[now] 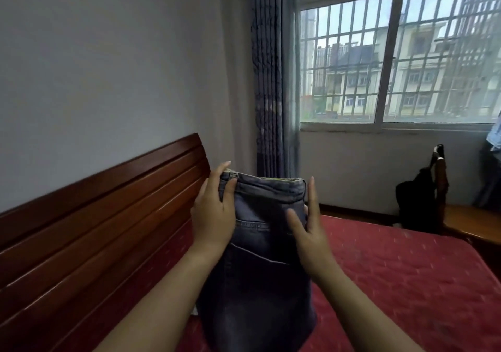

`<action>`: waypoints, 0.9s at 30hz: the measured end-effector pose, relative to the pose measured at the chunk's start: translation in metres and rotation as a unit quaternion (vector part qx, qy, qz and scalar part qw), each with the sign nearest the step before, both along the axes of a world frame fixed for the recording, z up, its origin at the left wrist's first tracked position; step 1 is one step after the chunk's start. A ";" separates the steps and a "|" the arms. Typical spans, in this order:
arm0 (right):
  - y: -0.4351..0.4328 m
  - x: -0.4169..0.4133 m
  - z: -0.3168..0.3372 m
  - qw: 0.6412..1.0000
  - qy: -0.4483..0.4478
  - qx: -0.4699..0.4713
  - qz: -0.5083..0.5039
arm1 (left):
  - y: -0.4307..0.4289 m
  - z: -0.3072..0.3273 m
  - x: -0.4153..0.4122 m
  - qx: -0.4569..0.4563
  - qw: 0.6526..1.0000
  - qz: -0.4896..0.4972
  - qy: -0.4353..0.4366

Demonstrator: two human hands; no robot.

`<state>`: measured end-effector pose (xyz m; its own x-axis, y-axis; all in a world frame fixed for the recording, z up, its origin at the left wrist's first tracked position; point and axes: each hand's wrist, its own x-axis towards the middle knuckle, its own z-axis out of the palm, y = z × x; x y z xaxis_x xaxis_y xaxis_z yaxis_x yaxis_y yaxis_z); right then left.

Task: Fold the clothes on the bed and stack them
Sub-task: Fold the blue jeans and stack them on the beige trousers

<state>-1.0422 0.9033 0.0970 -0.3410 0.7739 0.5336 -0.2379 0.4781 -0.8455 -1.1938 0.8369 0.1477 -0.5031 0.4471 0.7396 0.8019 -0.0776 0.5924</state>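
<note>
Jeans (pixel 257 270): dark grey denim, held upright in the air over the bed, waistband up, back pocket facing the camera, lower part hanging out of view.
Bed (pixel 393 284): red quilted mattress, below and behind the jeans.
Headboard (pixel 95 229): dark slatted wood, to the left against the wall.
Window (pixel 393 53): barred, with buildings outside.
Curtain (pixel 271 80): grey, drawn to the window's left side.
Black bag (pixel 414 202): near the far bed corner.
Left hand (pixel 214 213): gripped the waistband's left corner, thumb in front.
Right hand (pixel 309 232): pinched the right edge, thumb in front, index finger straight up the side.
</note>
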 end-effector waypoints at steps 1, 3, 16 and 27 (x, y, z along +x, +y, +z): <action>-0.008 -0.003 -0.001 1.000 0.004 0.005 -0.009 | -0.008 0.001 0.000 0.001 1.000 -0.021 0.001; -0.023 -0.011 0.002 0.998 0.035 0.004 -0.053 | -0.029 0.003 -0.004 0.005 0.998 -0.057 0.011; -0.189 -0.027 0.113 0.934 0.112 0.197 -0.278 | -0.176 0.088 -0.033 0.132 0.981 -0.124 0.076; -0.233 -0.013 0.046 0.933 0.005 0.155 -0.324 | -0.207 0.002 -0.036 -0.005 0.948 -0.317 0.010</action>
